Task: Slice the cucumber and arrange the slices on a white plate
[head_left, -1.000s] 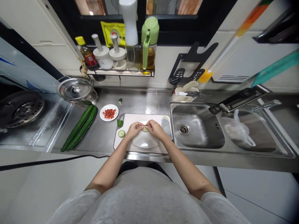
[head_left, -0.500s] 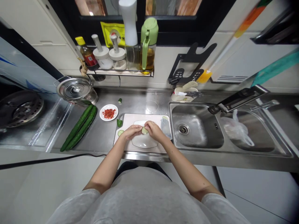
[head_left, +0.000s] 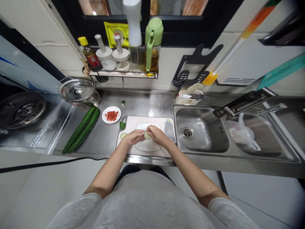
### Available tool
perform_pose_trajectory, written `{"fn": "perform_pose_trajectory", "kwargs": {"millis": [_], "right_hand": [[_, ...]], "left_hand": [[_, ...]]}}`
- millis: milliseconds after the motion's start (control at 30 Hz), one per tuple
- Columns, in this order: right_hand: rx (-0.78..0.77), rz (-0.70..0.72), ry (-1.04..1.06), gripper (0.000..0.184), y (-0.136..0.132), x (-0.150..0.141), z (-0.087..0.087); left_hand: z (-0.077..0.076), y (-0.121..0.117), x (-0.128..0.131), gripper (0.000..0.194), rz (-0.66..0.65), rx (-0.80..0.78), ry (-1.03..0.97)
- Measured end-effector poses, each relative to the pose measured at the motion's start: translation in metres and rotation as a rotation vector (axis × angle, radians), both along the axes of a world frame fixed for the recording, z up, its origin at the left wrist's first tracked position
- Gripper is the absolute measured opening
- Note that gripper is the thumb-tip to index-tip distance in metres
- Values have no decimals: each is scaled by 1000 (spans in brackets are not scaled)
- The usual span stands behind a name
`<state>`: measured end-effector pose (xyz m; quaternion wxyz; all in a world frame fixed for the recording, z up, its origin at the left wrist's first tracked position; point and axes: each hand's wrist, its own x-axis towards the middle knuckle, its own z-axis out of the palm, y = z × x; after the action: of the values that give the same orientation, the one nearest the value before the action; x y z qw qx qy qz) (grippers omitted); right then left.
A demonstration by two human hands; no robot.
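Both of my hands meet above a white plate that lies on the pale cutting board. Between them is a pale green cucumber slice. My left hand pinches its left side, and my right hand grips it from the upper right with bent fingers. A cleaver rests flat at the board's right side, with a bit of cucumber by its top end. Another cut cucumber piece lies on the board's left edge, below a dark green cucumber chunk.
Left of the board are a small plate of chopped red pieces, two whole cucumbers and a lidded steel pot. On the right is a double sink with a plastic bag in it. A seasoning rack hangs behind.
My hands stay together over the plate, with the cucumber slice shifted very slightly between the fingers. The whole view has moved a little; nothing else has changed place.
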<state>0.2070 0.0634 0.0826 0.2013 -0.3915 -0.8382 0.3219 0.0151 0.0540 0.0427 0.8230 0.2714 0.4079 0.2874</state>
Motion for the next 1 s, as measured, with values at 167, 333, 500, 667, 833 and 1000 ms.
{"fn": "perform_pose_trajectory", "kwargs": {"millis": [167, 333, 500, 667, 833, 1000], "right_hand": [[41, -31, -17, 11, 0, -2, 0], [147, -57, 34, 8, 2, -4, -4], [161, -173, 202, 8, 1, -6, -9], [63, -242, 340, 13, 1, -6, -10], [34, -256, 389, 15, 3, -5, -11], [45, -254, 277, 13, 6, -2, -11]], "left_hand": [[10, 4, 1, 37, 7, 81, 27], [19, 8, 1, 38, 58, 227, 88], [32, 7, 5, 34, 141, 395, 219], [45, 2, 9, 34, 192, 501, 276], [51, 1, 8, 37, 152, 563, 319], [43, 6, 6, 34, 185, 574, 481]]}}
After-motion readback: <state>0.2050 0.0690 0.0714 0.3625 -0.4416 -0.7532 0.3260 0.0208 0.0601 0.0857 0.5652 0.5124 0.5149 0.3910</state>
